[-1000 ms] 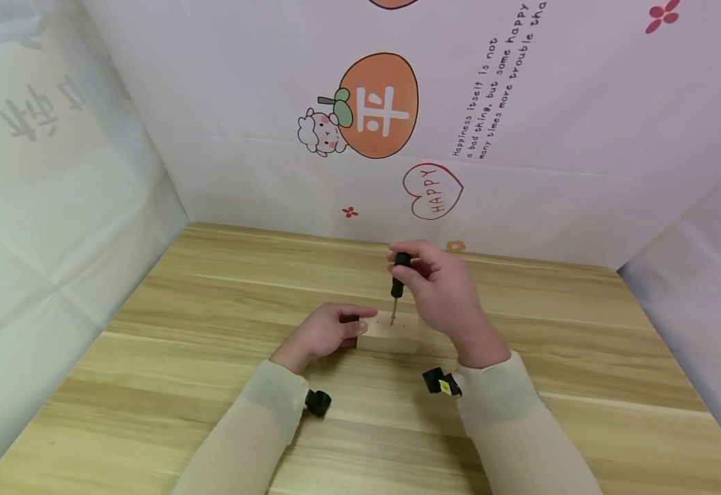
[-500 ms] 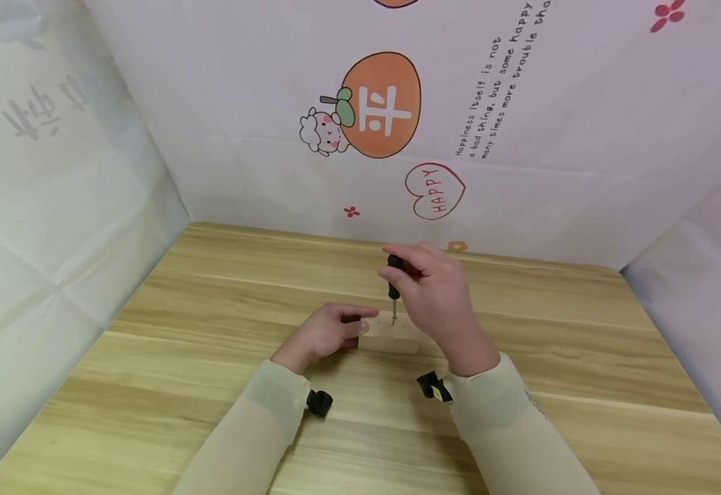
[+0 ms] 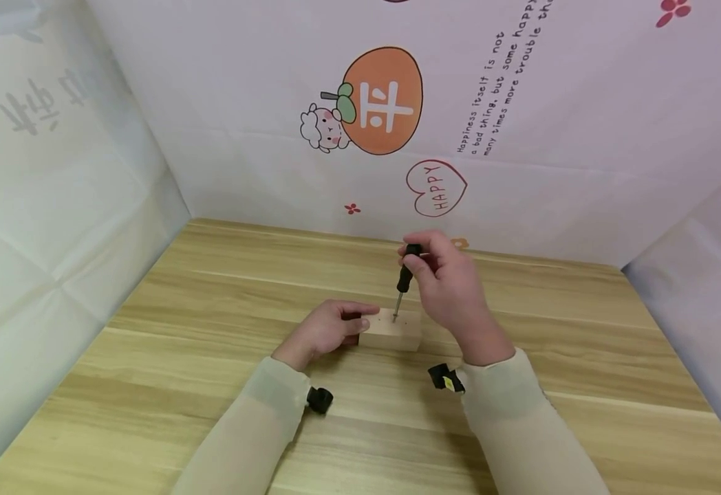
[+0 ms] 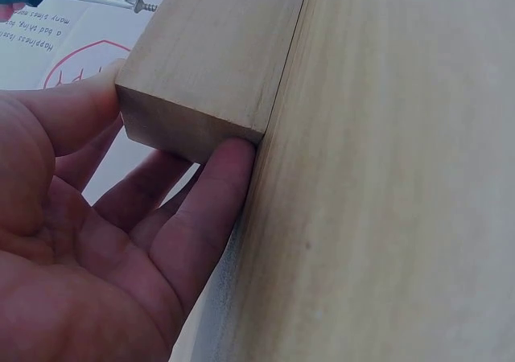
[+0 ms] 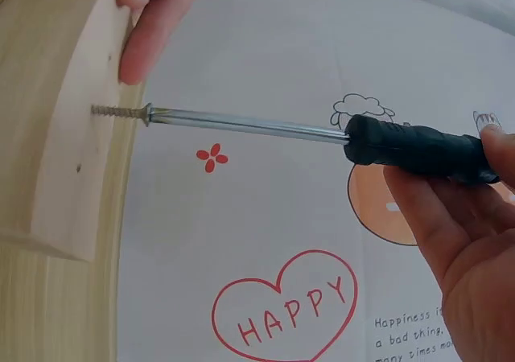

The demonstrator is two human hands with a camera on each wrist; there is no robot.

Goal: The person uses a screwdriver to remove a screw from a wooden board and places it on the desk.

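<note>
At left, the left hand (image 3: 323,328) grasps the left end of a wooden block (image 3: 390,338), which lies on the worktop (image 3: 199,309); its grip is parted only by the wood, thumb and fingers against it. Centre: the block's upper face bears small holes (image 5: 78,168); between two of them stands a screw (image 5: 121,112), its point meeting the wood and most of its thread exposed. Above it, a screwdriver (image 3: 404,280) leans slightly rightward, its tip against the screw's head. At right, the right hand (image 3: 456,289) grasps the black handle between thumb and fingers. The right wrist view shows the thread and the meeting of tip and screw head, both tiny in the head view. The left wrist view shows the block's end face, while the block hides the screw's point. Only the head view includes both pale sleeves (image 3: 249,412).
</note>
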